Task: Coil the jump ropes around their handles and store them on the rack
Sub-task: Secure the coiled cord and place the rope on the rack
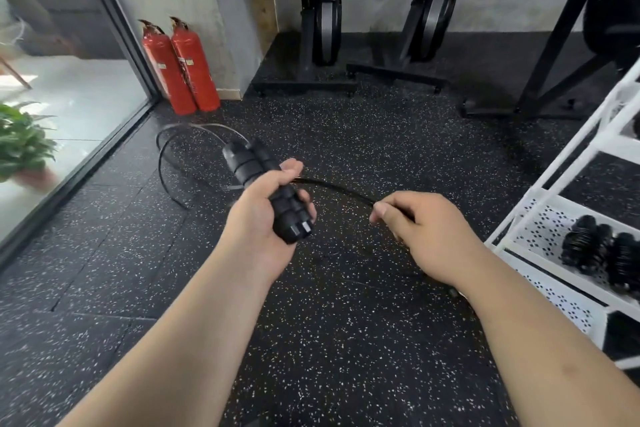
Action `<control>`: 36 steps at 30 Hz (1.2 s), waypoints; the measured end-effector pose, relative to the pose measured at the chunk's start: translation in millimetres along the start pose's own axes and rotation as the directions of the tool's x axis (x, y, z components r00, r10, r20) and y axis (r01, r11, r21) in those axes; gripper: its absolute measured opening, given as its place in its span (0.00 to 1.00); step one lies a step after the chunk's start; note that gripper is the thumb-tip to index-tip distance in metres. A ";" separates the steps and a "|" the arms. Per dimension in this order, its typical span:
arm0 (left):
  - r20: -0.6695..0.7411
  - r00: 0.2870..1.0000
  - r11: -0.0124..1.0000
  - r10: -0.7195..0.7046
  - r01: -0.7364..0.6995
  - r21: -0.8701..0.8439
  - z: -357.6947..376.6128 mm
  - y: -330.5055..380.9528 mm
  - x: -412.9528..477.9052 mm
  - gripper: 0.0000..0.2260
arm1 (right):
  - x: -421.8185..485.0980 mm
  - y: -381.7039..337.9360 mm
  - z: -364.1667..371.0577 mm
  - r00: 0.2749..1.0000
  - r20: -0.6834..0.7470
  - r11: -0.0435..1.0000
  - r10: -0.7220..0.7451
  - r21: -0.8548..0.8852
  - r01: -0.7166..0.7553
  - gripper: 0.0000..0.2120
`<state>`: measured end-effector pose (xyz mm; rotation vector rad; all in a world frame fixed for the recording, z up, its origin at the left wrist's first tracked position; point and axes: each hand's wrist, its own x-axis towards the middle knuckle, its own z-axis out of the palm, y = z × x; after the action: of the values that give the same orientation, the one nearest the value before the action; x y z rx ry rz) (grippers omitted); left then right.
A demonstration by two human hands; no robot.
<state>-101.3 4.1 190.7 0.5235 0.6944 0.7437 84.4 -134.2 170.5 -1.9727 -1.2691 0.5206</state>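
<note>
My left hand, at the centre of the frame, curls around two black jump rope handles held side by side. Just right of it, my right hand pinches the black rope, which also loops to the left above the speckled floor. At the right edge, a white rack holds coiled ropes.
</note>
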 end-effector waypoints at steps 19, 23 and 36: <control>0.095 0.995 0.993 -0.023 0.033 -0.111 2.3 2.4 -4.9 0.22 | 2.5 1.3 -2.5 1.000 -0.020 0.999 0.011 0.051 -0.010 0.12; 0.232 0.955 0.983 -0.185 0.176 0.059 14.1 -29.9 -19.3 0.21 | 4.6 -3.4 10.1 0.999 -0.041 0.999 -0.018 0.025 0.019 0.12; 0.077 0.997 0.997 -0.008 0.014 -0.082 -1.1 12.1 0.3 0.20 | 2.6 3.5 -3.6 0.999 0.013 0.996 0.046 0.072 -0.047 0.13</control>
<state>-107.1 12.2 197.8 0.4698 0.5927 0.7351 90.0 -134.0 170.3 -1.9452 -1.1971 0.5940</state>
